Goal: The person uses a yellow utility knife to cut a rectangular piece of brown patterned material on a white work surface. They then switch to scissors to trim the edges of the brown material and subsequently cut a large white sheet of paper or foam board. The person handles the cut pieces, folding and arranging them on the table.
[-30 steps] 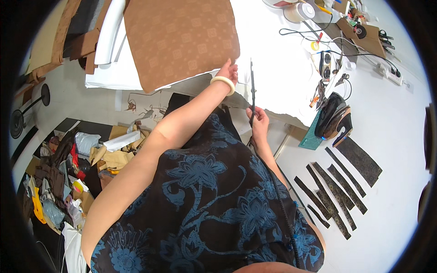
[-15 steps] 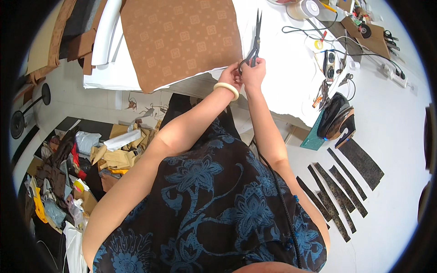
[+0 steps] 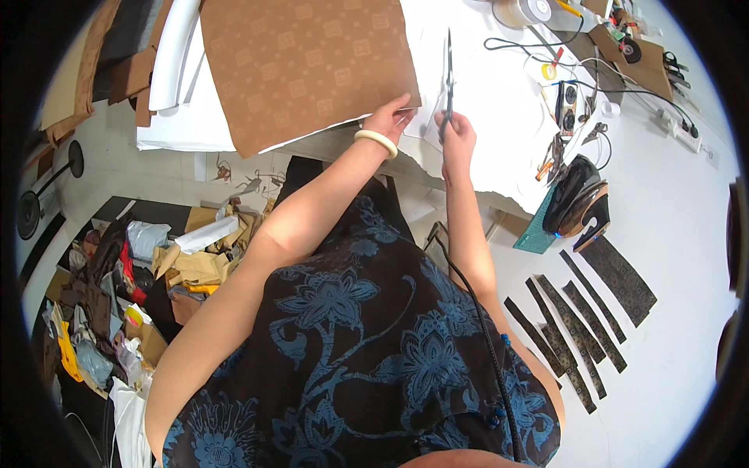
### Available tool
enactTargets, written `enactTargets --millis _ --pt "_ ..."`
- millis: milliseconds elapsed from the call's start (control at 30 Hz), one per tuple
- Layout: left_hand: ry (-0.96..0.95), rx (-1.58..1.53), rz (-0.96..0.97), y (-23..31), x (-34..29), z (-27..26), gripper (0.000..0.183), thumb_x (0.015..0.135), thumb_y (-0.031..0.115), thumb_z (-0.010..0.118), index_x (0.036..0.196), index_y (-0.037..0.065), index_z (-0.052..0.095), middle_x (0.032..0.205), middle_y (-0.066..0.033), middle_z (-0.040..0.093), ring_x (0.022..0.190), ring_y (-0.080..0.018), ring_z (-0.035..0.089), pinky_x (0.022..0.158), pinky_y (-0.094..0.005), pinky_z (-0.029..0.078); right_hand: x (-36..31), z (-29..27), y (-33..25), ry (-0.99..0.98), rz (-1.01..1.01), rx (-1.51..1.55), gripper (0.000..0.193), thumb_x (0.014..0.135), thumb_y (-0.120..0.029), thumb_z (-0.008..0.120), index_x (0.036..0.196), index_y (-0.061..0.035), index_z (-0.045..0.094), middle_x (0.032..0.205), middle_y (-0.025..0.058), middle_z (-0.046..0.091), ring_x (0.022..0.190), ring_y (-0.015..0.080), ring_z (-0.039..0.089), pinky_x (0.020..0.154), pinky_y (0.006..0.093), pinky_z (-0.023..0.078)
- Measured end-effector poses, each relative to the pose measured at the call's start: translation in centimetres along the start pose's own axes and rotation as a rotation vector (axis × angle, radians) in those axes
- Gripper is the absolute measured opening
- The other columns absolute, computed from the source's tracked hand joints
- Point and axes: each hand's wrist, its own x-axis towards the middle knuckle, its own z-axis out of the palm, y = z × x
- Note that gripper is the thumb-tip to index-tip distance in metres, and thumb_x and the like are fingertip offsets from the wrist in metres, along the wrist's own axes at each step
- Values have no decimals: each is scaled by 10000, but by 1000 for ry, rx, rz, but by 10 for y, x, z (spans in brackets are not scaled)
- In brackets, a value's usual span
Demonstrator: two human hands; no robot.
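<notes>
At upper centre of the frame, the brown patterned sheet (image 3: 304, 66) lay on the white table (image 3: 499, 109). The left hand (image 3: 388, 118) pressed flat on its lower right corner, fingers together. Just right, the right hand (image 3: 456, 136) was clamped on the scissors (image 3: 449, 74), blades pointing up-frame, away from the person. Half a second earlier both hands met higher up, at the scissor handles.

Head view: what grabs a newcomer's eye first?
The big brown patterned sheet on the white table, its near corner under the left hand. Right beside it, the right hand holds long scissors pointing away. Dark cut strips lie fanned out at lower right.
</notes>
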Motion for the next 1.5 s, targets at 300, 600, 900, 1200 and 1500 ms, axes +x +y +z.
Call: enactTargets --millis 300,600,900,1200,1500 --pt "-30 64 34 -4 4 -1 237 882 35 765 1075 25 627 1024 -75 674 959 -183 651 862 -292 571 -131 -80 17 -68 113 -196 332 881 -178 810 1096 38 679 779 -74 596 683 3 488 596 176 354" --pt "-17 122 40 -7 0 -3 297 886 36 747 1148 -15 616 1109 -131 680 1024 -260 677 980 -372 557 -124 -54 13 -157 302 75 301 904 -239 798 1077 -4 723 720 -99 540 593 -3 411 531 196 266" --pt "-49 121 12 -11 5 -10 282 917 53 718 1156 -58 619 1145 -160 675 1090 -256 662 1033 -381 543 -116 -44 6 -173 317 113 275 924 -266 776 1034 -19 724 666 -100 484 542 4 385 489 201 264" --pt "-29 79 -3 -12 4 -8 264 914 38 715 1142 -47 612 1122 -155 677 1082 -262 662 1019 -393 553 -115 -43 8 -171 312 132 261 935 -225 763 1061 0 726 676 -97 496 522 0 381 471 197 252" --pt "-15 50 -25 -9 0 -3 268 903 26 723 1135 -32 601 1109 -147 672 1069 -259 661 1011 -395 557 -114 -43 10 -184 307 143 260 933 -213 765 1069 5 726 691 -89 510 519 3 384 465 199 253"
